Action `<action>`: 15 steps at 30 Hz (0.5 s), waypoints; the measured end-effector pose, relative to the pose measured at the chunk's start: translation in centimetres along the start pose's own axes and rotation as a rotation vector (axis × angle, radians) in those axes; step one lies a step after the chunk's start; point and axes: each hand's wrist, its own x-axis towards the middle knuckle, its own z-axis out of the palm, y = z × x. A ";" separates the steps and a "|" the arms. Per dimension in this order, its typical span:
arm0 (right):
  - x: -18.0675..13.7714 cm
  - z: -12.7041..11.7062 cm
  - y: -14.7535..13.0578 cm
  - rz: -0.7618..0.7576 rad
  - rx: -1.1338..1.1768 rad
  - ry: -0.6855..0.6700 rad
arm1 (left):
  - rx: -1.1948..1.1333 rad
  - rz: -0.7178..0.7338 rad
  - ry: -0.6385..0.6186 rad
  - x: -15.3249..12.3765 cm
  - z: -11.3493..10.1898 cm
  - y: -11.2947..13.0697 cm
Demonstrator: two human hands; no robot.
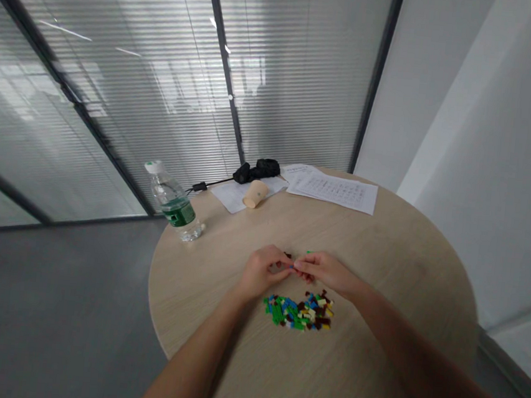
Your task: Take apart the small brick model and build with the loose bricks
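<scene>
My left hand (262, 272) and my right hand (327, 271) meet fingertip to fingertip above the round table. Both are closed in a pinch on a small blue toy building brick (291, 266), mostly covered by the fingers. Whether other bricks are joined to it I cannot tell. Just nearer to me lies a loose pile of small toy bricks (296, 313) in green, blue, brown, yellow and white. Partly behind my fingers, a dark brown piece (287, 255) and a bit of green (308, 252) show on the far side.
A water bottle (177, 208) with a green label stands at the table's left edge. Farther back are a paper cup (255, 194) on its side, a black bundled object (257, 169) with a cord, and printed sheets (336, 191). Behind the wooden tabletop (383, 248) rises a glass partition with blinds.
</scene>
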 end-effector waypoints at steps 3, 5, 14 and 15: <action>-0.2 -0.4 0.0 0.011 -0.068 0.027 | 0.060 -0.017 0.005 0.1 -0.9 -0.9; -0.4 -0.8 -0.1 0.001 -0.188 0.040 | 0.160 -0.053 0.013 0.0 -1.6 -1.8; -1.5 -2.3 -0.1 -0.033 -0.585 -0.234 | 0.531 -0.323 0.017 -0.8 -2.7 -4.3; -1.6 -2.3 -0.1 -0.032 -0.593 -0.248 | 0.533 -0.325 0.012 -0.8 -2.6 -4.3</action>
